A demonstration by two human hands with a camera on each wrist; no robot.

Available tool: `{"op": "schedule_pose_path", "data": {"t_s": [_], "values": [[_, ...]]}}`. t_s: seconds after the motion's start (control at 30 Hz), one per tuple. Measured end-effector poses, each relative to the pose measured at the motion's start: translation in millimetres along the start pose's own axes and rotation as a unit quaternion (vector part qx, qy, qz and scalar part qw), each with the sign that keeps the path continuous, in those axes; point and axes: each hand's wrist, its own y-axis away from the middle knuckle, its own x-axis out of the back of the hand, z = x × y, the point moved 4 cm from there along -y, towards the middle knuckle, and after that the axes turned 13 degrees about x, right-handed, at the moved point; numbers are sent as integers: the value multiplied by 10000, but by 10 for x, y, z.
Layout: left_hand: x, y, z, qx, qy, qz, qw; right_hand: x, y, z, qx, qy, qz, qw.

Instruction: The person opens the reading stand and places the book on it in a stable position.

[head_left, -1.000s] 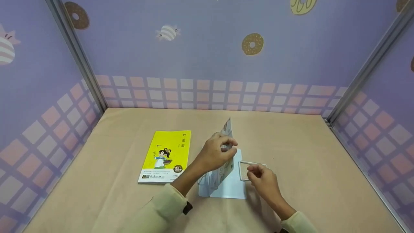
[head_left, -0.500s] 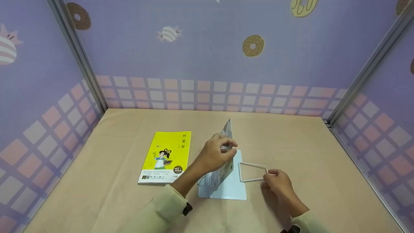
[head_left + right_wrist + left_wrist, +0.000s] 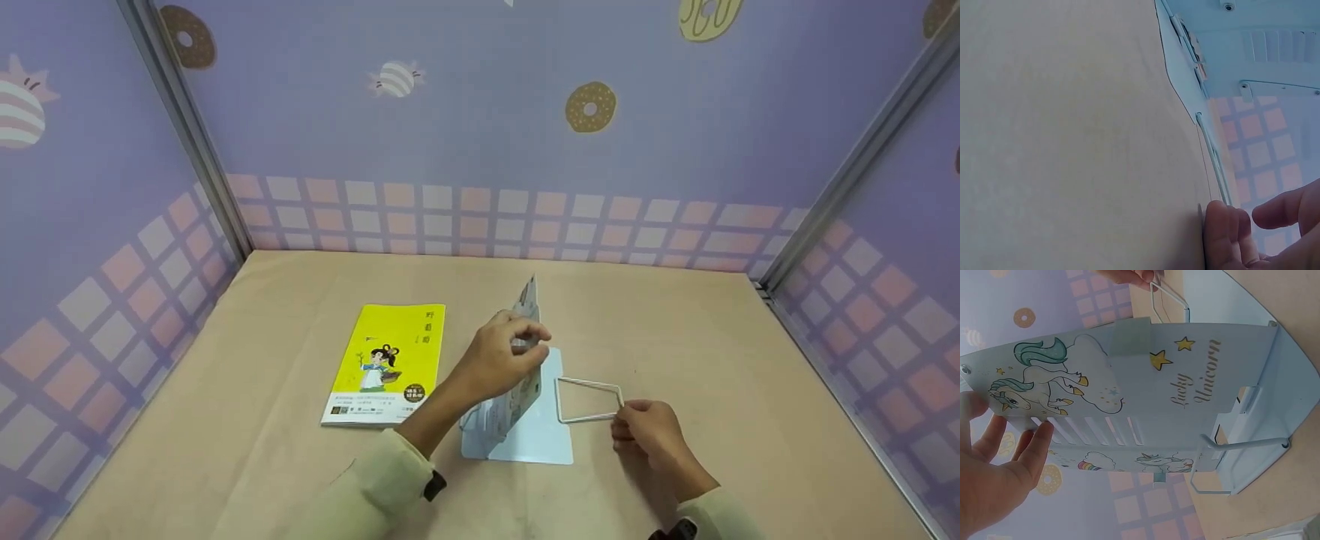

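A light blue metal book stand (image 3: 1145, 377) with unicorn prints stands with its panel raised from its flat base (image 3: 536, 442). My left hand (image 3: 501, 356) holds the panel near its top edge, fingers and thumb on either side in the left wrist view. From the base's right side a white wire loop (image 3: 589, 382) reaches out over the cloth. At its outer end my right hand (image 3: 656, 439) pinches the wire, with the fingertips low against the tabletop in the right wrist view. A second wire loop (image 3: 1247, 445) sticks out on the base's other side.
A yellow book (image 3: 394, 345) with a cartoon figure on its cover lies left of the stand. Beige cloth covers the table (image 3: 675, 322). Patterned purple panels (image 3: 480, 135) with metal corner posts enclose the back and both sides.
My right hand has moved right and slightly toward me, to the outer end of the wire loop, whose full outline now shows. My left hand and the raised panel have stayed put.
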Motion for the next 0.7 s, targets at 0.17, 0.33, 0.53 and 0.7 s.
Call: {"op": "schedule_pose_path", "data": {"t_s": [0.17, 0.33, 0.53, 0.7], "values": [[-8, -12, 2, -60, -42, -30, 10000, 11, 0, 15, -26, -387, 40, 9992], [-13, -19, 3, -95, -87, -21, 9999, 32, -8, -1, 35, -570, 225, 9981], [-23, -23, -5, -72, -75, -39, 9999, 17, -15, -64, 265, -813, 496, 9951], [-22, -22, -13, 8, -49, 4, 10000, -74, 3, -134, 734, -1077, 733, 9888]]}}
